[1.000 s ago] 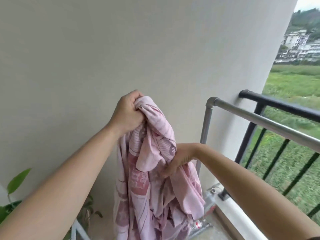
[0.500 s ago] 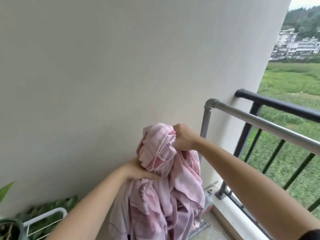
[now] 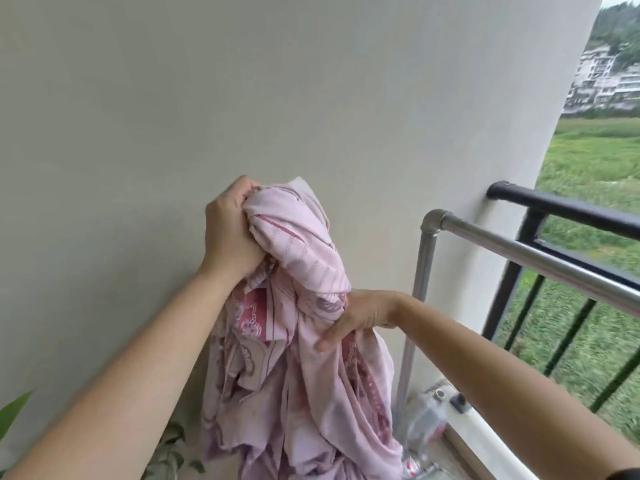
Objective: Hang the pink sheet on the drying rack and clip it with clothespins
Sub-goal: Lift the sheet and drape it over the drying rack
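**Head view: pink sheet bunched in both grips, beside the rack**

Head camera looks down along two bare forearms to a pale wall [image 3: 242, 81]. The left grip [image 3: 230, 233] is the higher one. Its fingers are curled tight round the top of the pink sheet [image 3: 311, 393], which bulges out of the fist as a wad. The right grip [image 3: 360, 315] sits lower and to the right. It is closed on a fold of the same sheet, with the thumb pressed on the near side of the cloth.

From the two grips the patterned sheet hangs in crumpled folds, and its lower end runs out of the bottom of the picture. The drying rack [image 3: 519, 251], made of silver tube, stands just to the right of the sheet. It has an upright post and a top rail that runs right from an elbow joint. None of the cloth lies over the rail. Low down, the folds hang close to the post, but whether they touch it cannot be told.

Behind the rack is a black balcony railing [image 3: 571, 209]. Beyond it are a green field [image 3: 595, 161] and pale buildings [image 3: 606, 84]. A green leaf [image 3: 14, 410] shows at the lower left edge.
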Motion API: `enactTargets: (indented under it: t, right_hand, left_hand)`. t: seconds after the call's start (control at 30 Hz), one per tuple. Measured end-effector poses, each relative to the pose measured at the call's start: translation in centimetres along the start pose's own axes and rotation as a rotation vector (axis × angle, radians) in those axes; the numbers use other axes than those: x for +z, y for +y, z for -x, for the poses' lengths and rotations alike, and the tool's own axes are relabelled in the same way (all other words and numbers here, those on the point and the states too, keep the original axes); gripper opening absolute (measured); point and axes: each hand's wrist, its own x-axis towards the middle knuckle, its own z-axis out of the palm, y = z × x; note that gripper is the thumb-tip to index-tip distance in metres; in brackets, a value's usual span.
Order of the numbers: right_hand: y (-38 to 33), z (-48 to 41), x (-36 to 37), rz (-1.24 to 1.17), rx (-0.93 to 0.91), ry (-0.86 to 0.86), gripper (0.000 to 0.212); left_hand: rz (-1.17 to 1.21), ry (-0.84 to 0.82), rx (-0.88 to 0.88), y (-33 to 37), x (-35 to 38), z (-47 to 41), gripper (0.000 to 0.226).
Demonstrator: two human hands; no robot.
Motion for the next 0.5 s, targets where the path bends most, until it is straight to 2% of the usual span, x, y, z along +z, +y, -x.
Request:
enactTargets:
  t: [0.07,0.13,0.17,0.23,0.3,0.33,0.37,0.4,0.43,0.5]
  right_hand:
    - [0.0,0.1,-0.9,0.024,0.050,-0.026,0.041]
    - [0.2,0.4,-2.6,0.237,0.171,0.040,0.038]
    - [0.2,0.6,-3.8,0.418,0.232,0.146,0.037]
    - [-0.4,0.9,-6.6,0.783,0.344,0.518,0.029]
    - [-1.4,1.1,-8.8,1.005,0.225,0.939,0.024]
    - [-2.0,1.0,-9.6,1.063,0.098,1.068,0.023]
    - [-2.5,1.0,-10.1,1.094,-0.023,1.137,0.025]
    - [-3.2,1.0,-10.6,1.097,-0.119,1.168,0.029]
    - [-3.8,0.9,-10.9,1.069,-0.168,1.161,0.032]
    - [-4.9,0.7,-11.3,0.912,-0.153,1.095,0.025]
  left_hand:
    - [-0.075,-0.032,0.050,-0.5,-0.5,-0.5,0.014]
    - [-0.291,-0.164,0.081,-2.1,-0.9,-0.8,0.021]
    - [-0.466,-0.254,0.075,-3.1,-1.1,-0.8,0.026]
    - [-0.748,-0.428,0.006,-5.2,-1.7,-0.5,0.042]
    - [-0.809,-0.521,-0.112,-6.6,-2.2,-0.2,0.070]
    - [-0.811,-0.541,-0.160,-7.0,-2.3,-0.1,0.081]
    - [-0.819,-0.541,-0.208,-7.2,-2.3,-0.3,0.081]
    - [-0.829,-0.524,-0.259,-7.3,-2.3,-0.7,0.070]
    - [-0.826,-0.507,-0.321,-7.3,-2.4,-1.1,0.056]
    - [-0.690,-0.459,-0.425,-7.4,-2.6,-1.7,0.043]
